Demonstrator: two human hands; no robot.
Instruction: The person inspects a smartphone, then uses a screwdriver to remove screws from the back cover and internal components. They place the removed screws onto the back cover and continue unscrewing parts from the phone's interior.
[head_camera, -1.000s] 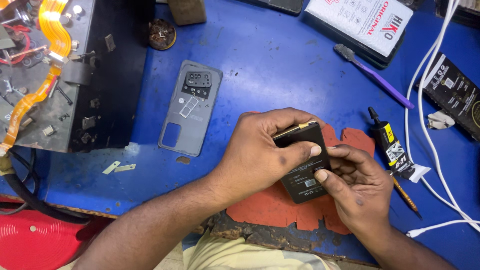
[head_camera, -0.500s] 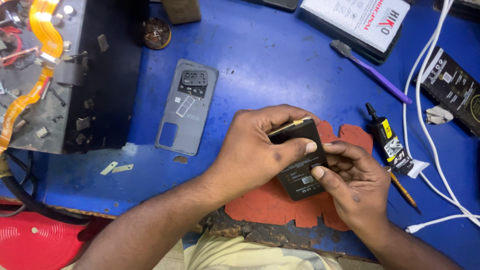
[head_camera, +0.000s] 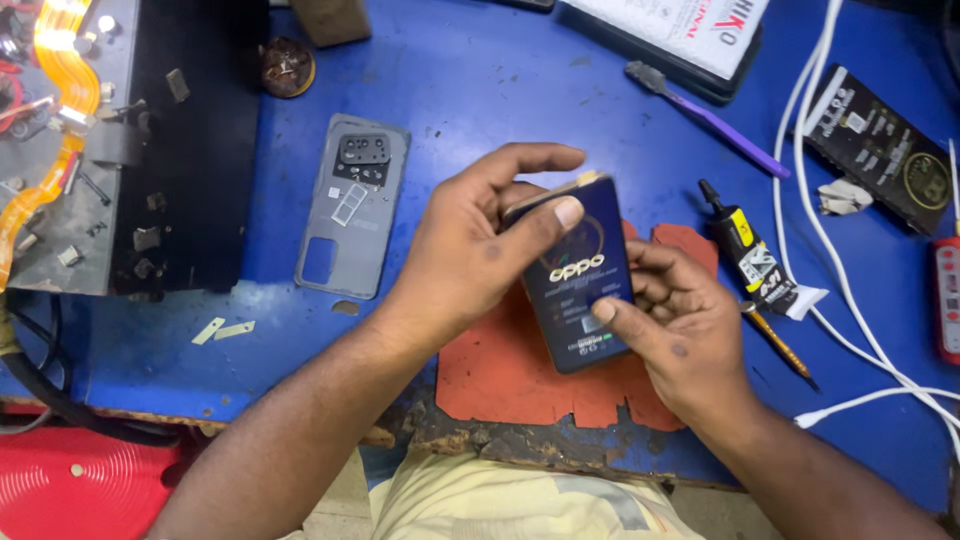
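Note:
Both my hands hold a dark blue phone (head_camera: 585, 275), tilted up on its edge over an orange-red mat (head_camera: 510, 370) near the table's front edge. My left hand (head_camera: 480, 240) grips its upper end, thumb across the top corner. My right hand (head_camera: 675, 325) holds the lower right side, thumb pressed on the face near the bottom. A grey phone back cover (head_camera: 352, 205) with a camera cutout lies flat on the blue table (head_camera: 480, 90), to the left of my left hand.
A black glue tube (head_camera: 745, 245) and a brown stick (head_camera: 778, 345) lie right of my hands. A purple brush (head_camera: 705, 118), a white box (head_camera: 680, 30), a black packet (head_camera: 880, 145), white cables (head_camera: 830, 260) sit behind. A metal tray (head_camera: 120, 140) with orange flex cable stands left.
The phone has been tilted up and turned so its printed dark blue face shows; my left fingers have spread open at the top. The view has shifted slightly.

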